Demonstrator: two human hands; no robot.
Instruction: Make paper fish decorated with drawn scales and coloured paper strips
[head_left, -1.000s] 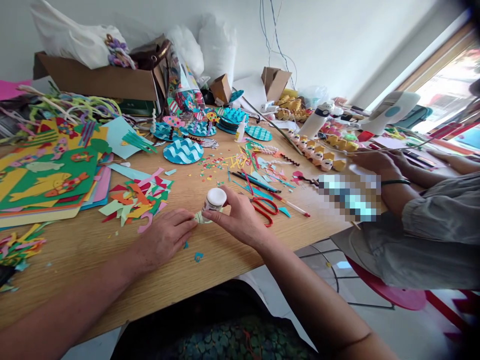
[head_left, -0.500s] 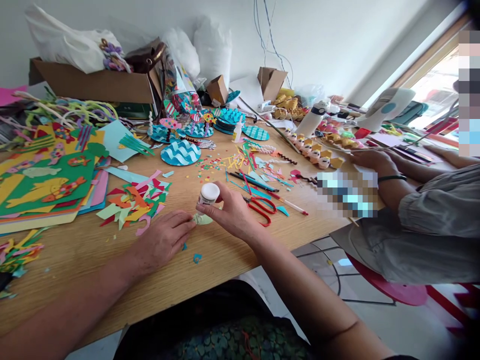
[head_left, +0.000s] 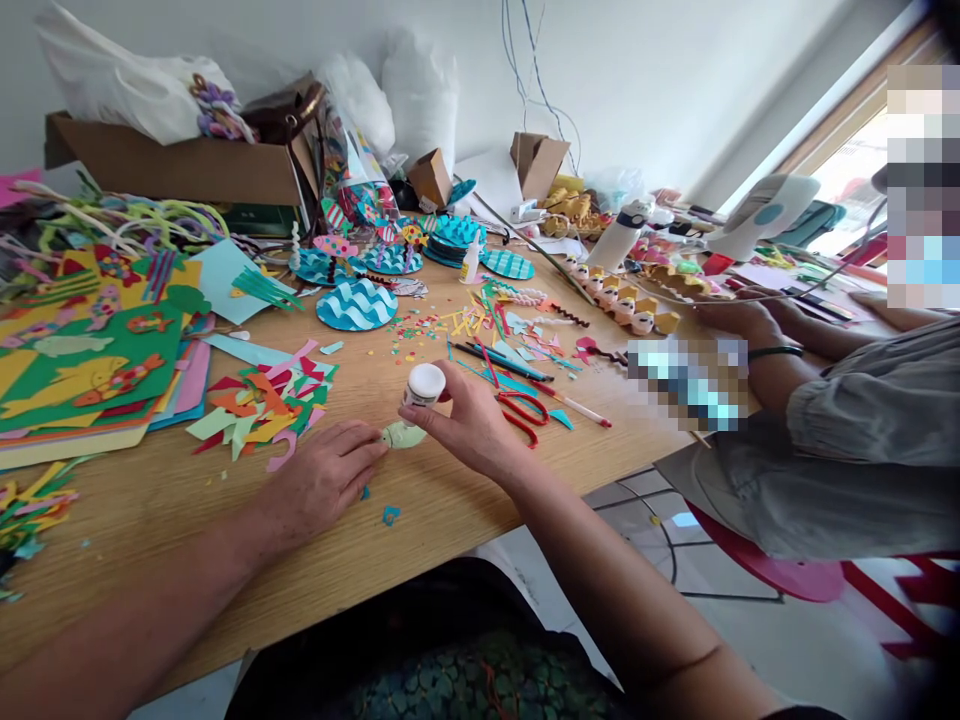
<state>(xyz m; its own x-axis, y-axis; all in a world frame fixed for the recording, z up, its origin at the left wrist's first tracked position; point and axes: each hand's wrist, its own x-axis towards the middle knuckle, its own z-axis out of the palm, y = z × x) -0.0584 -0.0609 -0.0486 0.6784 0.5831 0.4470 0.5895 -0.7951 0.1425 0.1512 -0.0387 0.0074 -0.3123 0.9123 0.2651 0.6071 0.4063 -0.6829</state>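
Note:
A pale green paper cutout (head_left: 403, 435), fish-like in outline with a small dark mark at its left end, lies flat on the wooden table (head_left: 450, 500). The fingertips of my left hand (head_left: 322, 480) are together and press its left end down. Over its right part, my right hand (head_left: 474, 420) is closed round a small white glue bottle (head_left: 425, 385), round flat end facing up. The bottle's lower tip is hidden. Red-handled scissors (head_left: 527, 415) lie just beyond my right hand. Blue paper scraps (head_left: 391, 515) lie close to my left hand.
Colourful paper scraps (head_left: 262, 395) and sheets with paper fish (head_left: 90, 350) cover the left side. Wavy blue discs (head_left: 356, 306), pens (head_left: 502, 360) and another glue bottle (head_left: 472, 262) stand or lie farther back. At right, a co-worker's arm (head_left: 765, 350) rests on the table.
My right hand has moved the glue bottle slightly right along the cutout, so more of the cutout shows. My left hand stays on its left end. The view has shifted a little.

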